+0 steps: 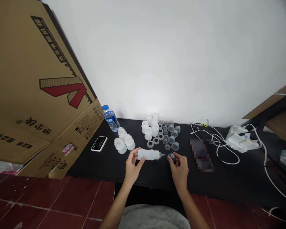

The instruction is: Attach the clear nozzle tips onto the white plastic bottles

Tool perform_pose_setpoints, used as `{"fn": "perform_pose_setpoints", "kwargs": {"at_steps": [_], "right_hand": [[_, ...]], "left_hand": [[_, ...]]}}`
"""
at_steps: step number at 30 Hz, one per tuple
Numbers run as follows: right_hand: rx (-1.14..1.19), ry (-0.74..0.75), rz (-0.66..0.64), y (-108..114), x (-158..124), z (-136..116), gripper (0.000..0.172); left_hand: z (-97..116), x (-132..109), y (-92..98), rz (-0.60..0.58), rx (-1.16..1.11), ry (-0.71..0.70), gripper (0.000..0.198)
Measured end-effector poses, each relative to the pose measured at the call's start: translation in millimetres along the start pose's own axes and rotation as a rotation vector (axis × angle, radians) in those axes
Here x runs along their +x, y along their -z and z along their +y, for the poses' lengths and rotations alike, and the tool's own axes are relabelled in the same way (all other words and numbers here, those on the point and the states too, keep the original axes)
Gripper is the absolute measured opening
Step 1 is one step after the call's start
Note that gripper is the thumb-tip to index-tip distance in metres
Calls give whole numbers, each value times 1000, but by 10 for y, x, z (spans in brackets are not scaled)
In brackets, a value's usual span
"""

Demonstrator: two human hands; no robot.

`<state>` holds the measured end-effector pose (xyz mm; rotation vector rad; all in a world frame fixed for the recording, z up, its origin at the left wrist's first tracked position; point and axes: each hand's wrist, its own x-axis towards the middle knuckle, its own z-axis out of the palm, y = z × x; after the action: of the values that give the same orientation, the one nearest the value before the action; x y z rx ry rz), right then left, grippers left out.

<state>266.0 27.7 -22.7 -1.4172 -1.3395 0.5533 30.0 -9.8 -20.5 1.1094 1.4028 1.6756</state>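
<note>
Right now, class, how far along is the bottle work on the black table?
Seemingly done: three bottles set apart near the phone. In hand: the left hand holds a white bottle sideways, and the fingers of the right hand hold a clear cap at its nozzle tip. Left: a bottle cluster, loose rings and spare caps behind.

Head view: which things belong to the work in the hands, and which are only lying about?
Belonging to the work:
- white nozzle bottle, held by the left hand
- small clear cap, held by the right hand at the nozzle
- other white bottles
- white rings
- spare clear caps

Lying about:
- water bottle
- phone
- cardboard box
- white cables
- white device
</note>
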Motion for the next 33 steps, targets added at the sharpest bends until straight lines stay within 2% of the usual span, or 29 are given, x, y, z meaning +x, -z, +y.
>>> {"fn": "perform_pose_setpoints", "kwargs": {"at_steps": [3,8,10,17,20,27,33], "right_hand": [[67,-70,-76,-9,-15,4,46],[248,-156,-22,28,3,-9,46],[301,-159,-39,40,18,-15,44],[361,-109,-292,20,3,-48,38],[380,-99,-354,30,2,-58,38],[428,-61,-402,71,13,-73,33],[425,-65,-356,61,1,-57,34]], "left_hand": [[-5,1,5,7,5,2,53],[-25,9,11,24,5,8,54],[-34,10,12,17,1,11,54],[-27,1,8,-19,-11,20,54],[-27,3,9,-26,-4,37,56],[-75,10,43,-39,-29,39,57],[-53,-5,40,-29,-4,25,58]]}}
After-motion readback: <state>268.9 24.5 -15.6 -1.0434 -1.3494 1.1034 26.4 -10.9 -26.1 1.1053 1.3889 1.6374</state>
